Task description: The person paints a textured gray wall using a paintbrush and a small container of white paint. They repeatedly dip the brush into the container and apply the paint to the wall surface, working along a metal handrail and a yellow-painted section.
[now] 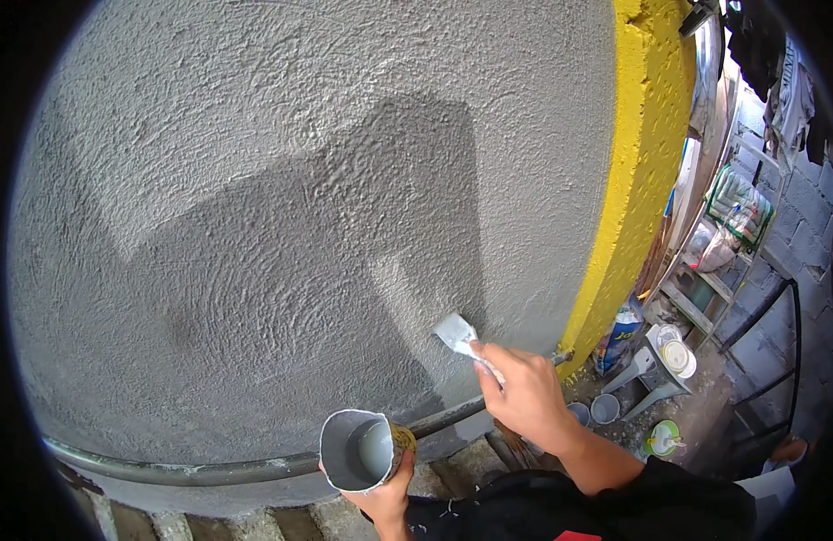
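Observation:
My right hand (525, 392) grips the handle of a flat paintbrush (456, 331), whose pale, coated head is at the lower right of a rough grey plastered wall (274, 257). Whether the bristles press on the wall cannot be told for sure. At the bottom centre, my left hand (383, 500) holds an open-topped can (337, 446) from below and the side. Whitish liquid lies inside it. The wall's surface shows darker and lighter grey areas, with a light strip running up and left from the brush.
A dark pipe (207, 473) runs along the wall's foot. A yellow pillar (619, 203) borders the wall on the right. Beyond it stand a small stool (650, 379) with round lids, a stepladder (694, 304), a filled bag (618, 338) and a green-rimmed container (661, 436). A person's foot (788, 452) shows far right.

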The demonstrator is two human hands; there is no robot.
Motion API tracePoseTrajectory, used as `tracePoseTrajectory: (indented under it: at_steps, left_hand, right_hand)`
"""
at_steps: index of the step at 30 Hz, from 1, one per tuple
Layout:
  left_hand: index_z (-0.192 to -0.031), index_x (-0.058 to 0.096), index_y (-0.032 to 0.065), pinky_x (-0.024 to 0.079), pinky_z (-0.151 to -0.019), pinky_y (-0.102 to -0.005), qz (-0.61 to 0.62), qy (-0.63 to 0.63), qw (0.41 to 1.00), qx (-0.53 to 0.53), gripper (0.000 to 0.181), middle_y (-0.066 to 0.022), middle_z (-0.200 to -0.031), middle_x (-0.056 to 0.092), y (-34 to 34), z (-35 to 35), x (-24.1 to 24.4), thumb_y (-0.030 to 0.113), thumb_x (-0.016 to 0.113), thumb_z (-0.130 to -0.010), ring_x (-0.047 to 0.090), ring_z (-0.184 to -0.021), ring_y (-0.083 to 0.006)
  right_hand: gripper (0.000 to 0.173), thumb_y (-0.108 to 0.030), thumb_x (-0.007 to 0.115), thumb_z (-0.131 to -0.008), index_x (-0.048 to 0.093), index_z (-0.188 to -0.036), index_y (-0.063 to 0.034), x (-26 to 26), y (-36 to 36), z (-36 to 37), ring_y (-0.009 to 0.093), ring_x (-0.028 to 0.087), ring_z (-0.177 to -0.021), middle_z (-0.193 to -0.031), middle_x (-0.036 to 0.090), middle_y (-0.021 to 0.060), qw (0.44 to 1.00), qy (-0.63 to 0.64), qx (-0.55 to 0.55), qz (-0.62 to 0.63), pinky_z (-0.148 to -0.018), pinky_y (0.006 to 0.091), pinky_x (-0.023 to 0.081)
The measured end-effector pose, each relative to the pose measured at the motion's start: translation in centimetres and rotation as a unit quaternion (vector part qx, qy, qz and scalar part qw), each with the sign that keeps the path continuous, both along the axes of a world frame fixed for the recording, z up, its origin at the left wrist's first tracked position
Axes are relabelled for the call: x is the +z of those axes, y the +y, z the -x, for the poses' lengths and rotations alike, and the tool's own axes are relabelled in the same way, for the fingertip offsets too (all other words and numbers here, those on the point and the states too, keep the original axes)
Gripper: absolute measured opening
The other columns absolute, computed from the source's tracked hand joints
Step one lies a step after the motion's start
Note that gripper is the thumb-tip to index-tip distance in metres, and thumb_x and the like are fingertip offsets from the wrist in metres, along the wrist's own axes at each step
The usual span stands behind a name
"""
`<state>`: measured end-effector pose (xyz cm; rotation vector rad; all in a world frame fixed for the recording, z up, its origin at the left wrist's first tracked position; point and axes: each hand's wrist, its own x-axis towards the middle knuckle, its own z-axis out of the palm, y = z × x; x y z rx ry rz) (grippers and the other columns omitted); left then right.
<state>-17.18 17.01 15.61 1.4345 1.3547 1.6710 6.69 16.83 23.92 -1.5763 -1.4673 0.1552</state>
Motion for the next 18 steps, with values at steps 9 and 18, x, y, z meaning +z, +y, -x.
tracePoseTrajectory:
  at_steps: [9, 18]
  left_hand:
    - [-0.135, 0.042, 0.0032, 0.045, -0.103, -0.0418, -0.013, 0.035, 0.999, 0.004, 0.097, -0.0134, -0.124, 0.059, 0.0, 0.1, -0.2, 0.018, 0.096, -0.055, 0.060, -0.114, -0.0271]
    - [-0.133, 0.042, 0.0026, 0.046, -0.102, -0.0408, -0.010, 0.030, 0.999, -0.006, 0.096, -0.0128, -0.122, 0.060, -0.1, -0.2, -0.2, 0.013, 0.096, -0.054, 0.061, -0.112, -0.0250]
  right_hand:
    - [0.025, -0.007, 0.069, -0.089, 0.070, -0.114, -0.0042, 0.9, 0.5, -0.2, 0.037, 0.066, -0.062, -0.076, 0.067, 0.0170, 0.974, 0.025, -0.011, -0.226, -0.055, 0.0424, 0.050]
    - [0.028, -0.009, 0.069, -0.088, 0.070, -0.116, -0.0066, -4.2, -1.9, -0.8, 0.034, 0.065, -0.059, -0.071, 0.064, 0.0152, 0.999, -0.035, 0.015, 0.023, -0.052, 0.0429, 0.049]
